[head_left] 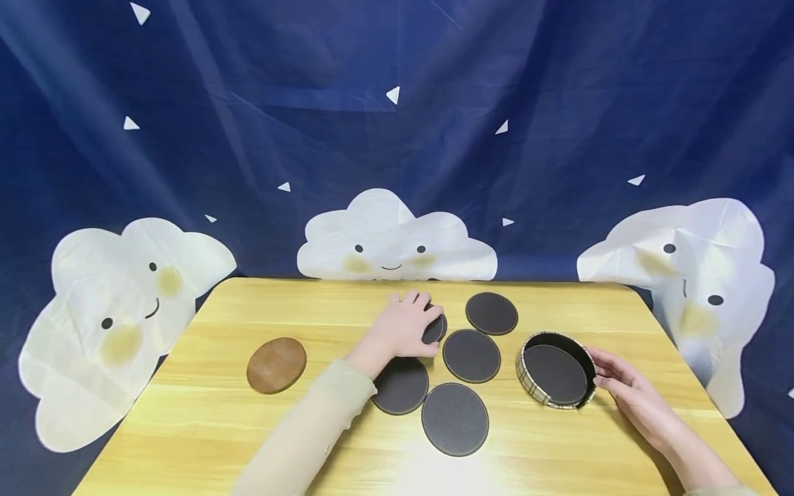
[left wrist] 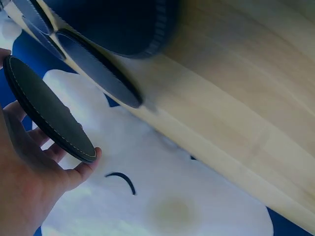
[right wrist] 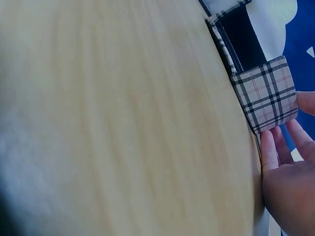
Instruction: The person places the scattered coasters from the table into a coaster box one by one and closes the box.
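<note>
Black coaster (head_left: 435, 326) sits in the left hand (head_left: 406, 331), tilted, raised off the table (head_left: 205, 427); thumb and fingers pinch its edge. Left wrist view gives the stitched rim and the grip; in the head view, the hand covers much of it. Four more black coasters (head_left: 471, 355) lie flat just right of and below that hand, edges near or touching. Right hand (head_left: 633, 389) grips the right side of the round holder (head_left: 524, 375), thumb and fingers narrow on the wall. Right wrist view shows plaid cloth and a cut-out in the wall; head view shows the dark inside. Brown disc (head_left: 276, 365) is well apart at left, wood between it and the left sleeve (head_left: 310, 427). Wood also runs from holder to right table edge. Backdrop (head_left: 322, 145): blue, white clouds.
</note>
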Available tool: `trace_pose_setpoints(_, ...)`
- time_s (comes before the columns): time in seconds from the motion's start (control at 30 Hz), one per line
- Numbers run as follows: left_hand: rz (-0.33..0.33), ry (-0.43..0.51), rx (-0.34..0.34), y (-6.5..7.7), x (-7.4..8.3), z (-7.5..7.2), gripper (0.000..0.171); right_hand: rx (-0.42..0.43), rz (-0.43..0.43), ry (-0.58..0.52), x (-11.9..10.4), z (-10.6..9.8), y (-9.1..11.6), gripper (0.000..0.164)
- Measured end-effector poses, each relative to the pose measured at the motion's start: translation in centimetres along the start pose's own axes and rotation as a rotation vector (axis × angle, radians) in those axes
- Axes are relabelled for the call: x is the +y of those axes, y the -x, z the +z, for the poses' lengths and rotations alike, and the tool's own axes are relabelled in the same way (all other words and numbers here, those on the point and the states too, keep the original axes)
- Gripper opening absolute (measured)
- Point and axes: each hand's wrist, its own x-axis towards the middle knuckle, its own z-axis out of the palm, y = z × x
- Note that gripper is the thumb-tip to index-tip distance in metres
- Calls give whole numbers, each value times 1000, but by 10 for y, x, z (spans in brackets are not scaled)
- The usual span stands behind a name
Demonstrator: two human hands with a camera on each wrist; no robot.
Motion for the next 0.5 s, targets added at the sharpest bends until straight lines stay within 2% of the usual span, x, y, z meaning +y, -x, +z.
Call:
trace_pose_setpoints(0.27,65,-15,-11,-11,23,-6,65,-3,-2,-2,1,0,2,60)
trace_pose_setpoints(0.5,97,-45,12,-18,39,-16,65,-4,-6,-6,2,-1,1,61)
